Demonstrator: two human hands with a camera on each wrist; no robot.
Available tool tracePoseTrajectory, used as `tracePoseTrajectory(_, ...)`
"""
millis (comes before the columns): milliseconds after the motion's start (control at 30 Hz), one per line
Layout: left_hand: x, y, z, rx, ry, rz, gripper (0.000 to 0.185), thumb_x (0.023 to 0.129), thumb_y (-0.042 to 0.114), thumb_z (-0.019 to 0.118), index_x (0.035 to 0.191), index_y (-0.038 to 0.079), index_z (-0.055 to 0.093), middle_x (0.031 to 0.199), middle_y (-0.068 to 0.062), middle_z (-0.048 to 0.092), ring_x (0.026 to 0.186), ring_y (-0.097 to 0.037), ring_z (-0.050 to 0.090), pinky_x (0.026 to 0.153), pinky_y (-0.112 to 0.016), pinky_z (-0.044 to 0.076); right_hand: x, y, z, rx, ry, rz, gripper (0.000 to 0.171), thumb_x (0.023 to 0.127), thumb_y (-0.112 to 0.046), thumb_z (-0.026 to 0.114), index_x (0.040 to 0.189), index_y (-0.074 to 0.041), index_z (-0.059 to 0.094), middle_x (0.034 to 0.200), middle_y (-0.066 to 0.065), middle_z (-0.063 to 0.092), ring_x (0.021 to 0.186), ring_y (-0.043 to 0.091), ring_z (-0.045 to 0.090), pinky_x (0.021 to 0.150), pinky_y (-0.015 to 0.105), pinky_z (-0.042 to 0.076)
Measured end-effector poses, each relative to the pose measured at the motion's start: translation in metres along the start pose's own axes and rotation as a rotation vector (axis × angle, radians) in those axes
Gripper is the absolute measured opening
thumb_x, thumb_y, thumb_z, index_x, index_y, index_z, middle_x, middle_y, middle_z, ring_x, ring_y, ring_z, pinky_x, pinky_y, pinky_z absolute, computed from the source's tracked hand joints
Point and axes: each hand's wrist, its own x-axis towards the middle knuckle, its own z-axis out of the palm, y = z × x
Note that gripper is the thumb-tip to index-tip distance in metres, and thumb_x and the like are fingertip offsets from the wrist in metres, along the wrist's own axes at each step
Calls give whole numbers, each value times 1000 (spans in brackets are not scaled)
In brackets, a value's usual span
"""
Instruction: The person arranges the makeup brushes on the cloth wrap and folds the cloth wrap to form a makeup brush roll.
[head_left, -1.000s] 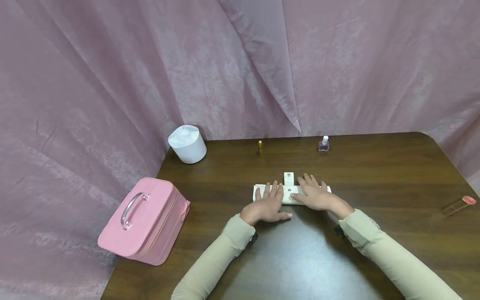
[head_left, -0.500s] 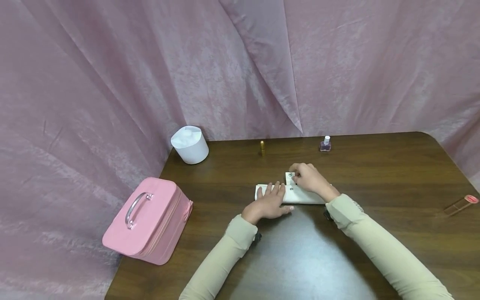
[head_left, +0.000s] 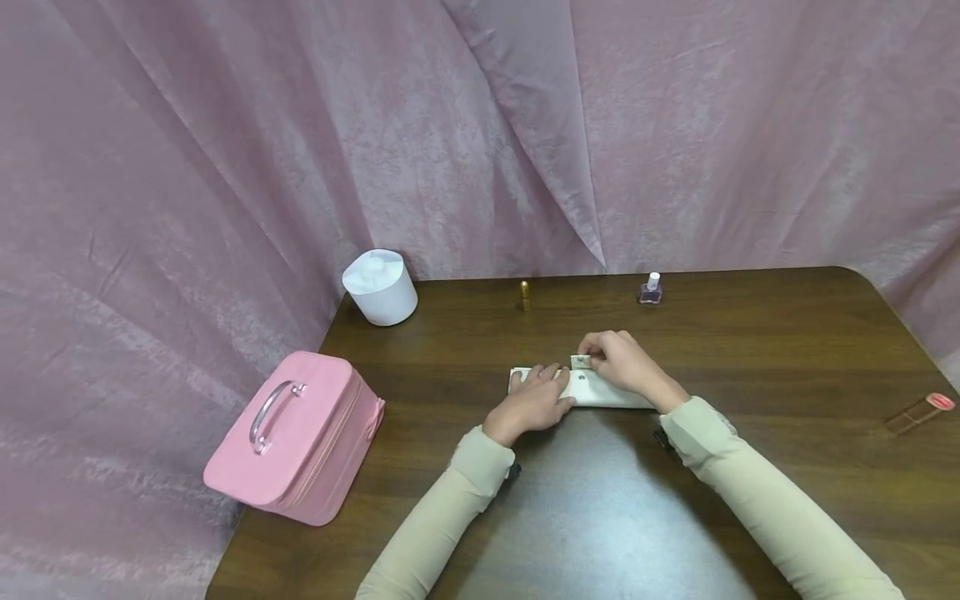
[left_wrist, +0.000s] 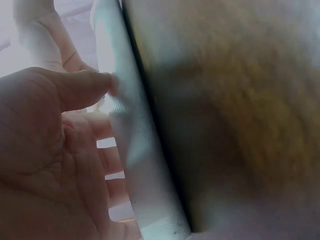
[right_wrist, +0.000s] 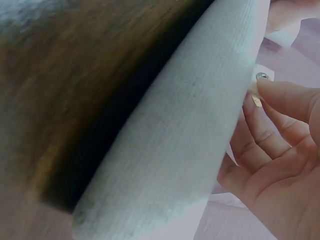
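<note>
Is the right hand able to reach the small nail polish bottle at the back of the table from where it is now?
Probably yes. The right hand pinches the snap flap of the white pouch, and only bare table lies between it and the nail polish bottle.

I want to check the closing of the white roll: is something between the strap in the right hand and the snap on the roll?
Nothing visible. The right hand pinches the strap just above the snap on the white roll; the left hand rests beside it.
</note>
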Motion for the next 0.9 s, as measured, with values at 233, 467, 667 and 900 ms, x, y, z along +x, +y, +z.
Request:
tracePoseTrajectory(233, 0, 1, -3, 25, -16, 2, 56, 107, 41, 48, 156, 15, 42, 158, -7, 40, 144, -28, 36, 110, -56, 29, -9, -1, -1, -3, -32, -11, 13, 89, 6, 66, 93, -3, 74, 89, 6, 73, 86, 25, 68, 78, 45, 53)
tracePoseTrajectory(467, 1, 1, -4, 37, -10, 9, 56, 106, 42, 49, 155, 16, 44, 158, -6, 41, 142, -27, 38, 108, -53, 30, -14, -2, 2, -38, -10, -39, 12, 87, 5, 69, 89, -5, 75, 83, 3, 72, 79, 20, 65, 74, 43, 50)
tracePoseTrajectory(667, 2, 0, -5, 32, -23, 18, 56, 106, 43, 47, 156, 16, 42, 159, -6, 39, 143, -28, 37, 108, -55, 30, -17, -1, 6, -60, 36, -62, 12, 83, 6, 70, 85, -4, 75, 85, 9, 73, 79, 24, 67, 74, 46, 52)
tracePoseTrajectory(900, 3, -4, -2, 21, -26, 18, 57, 107, 43, 47, 156, 16, 41, 158, -5, 39, 142, -28, 37, 107, -56, 30, -19, -5, 11, -103, 62, -96, 13, 80, 9, 72, 82, -4, 74, 84, 8, 70, 75, 24, 66, 70, 45, 54)
